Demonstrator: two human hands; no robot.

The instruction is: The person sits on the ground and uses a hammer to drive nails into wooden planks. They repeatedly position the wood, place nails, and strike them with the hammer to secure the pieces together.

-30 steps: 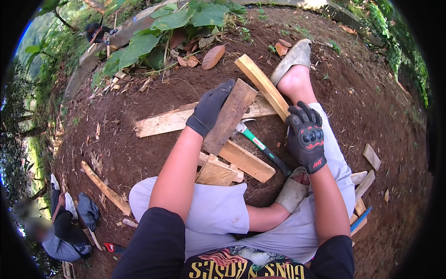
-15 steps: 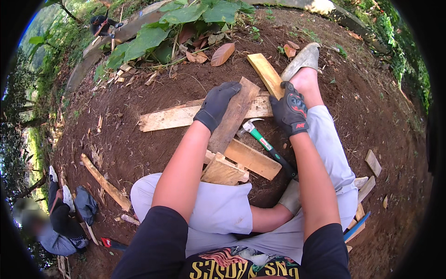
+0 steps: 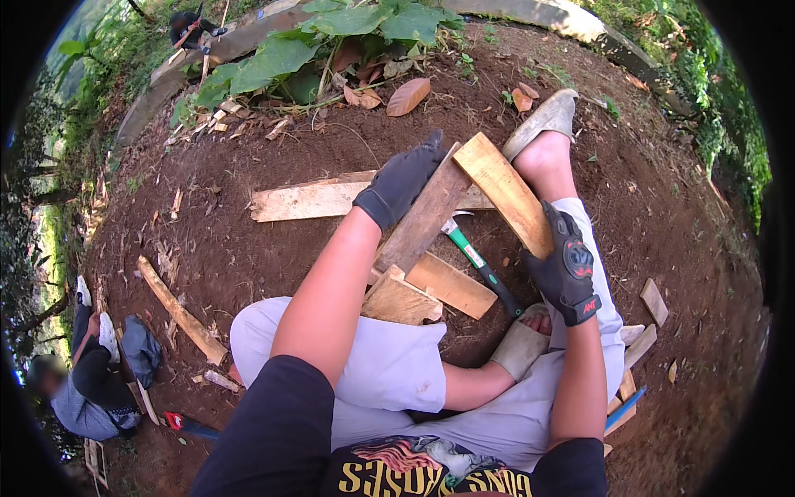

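My left hand (image 3: 399,184), in a black glove, grips the side of a dark brown board (image 3: 421,214) that leans up from the wood near my lap; the thumb is hidden. My right hand (image 3: 567,263), also gloved, is closed round the near end of a lighter yellowish board (image 3: 505,190). The light board slants up and left, its far end close to the dark board's top. Below the two boards a hammer (image 3: 479,258) with a green and black handle lies on the soil, its head partly covered by the dark board.
A long pale plank (image 3: 302,201) lies behind the dark board. A short board (image 3: 451,284) and a wood block (image 3: 402,300) sit by my knee. To the left are a curved stick (image 3: 182,311) and a saw (image 3: 192,426); more offcuts (image 3: 639,348) lie right. Two people sit farther off.
My right hand has drawn the light board nearer and lifted it, and its far end now sits beside the dark board's top. My left hand stays at the dark board, shifted slightly.
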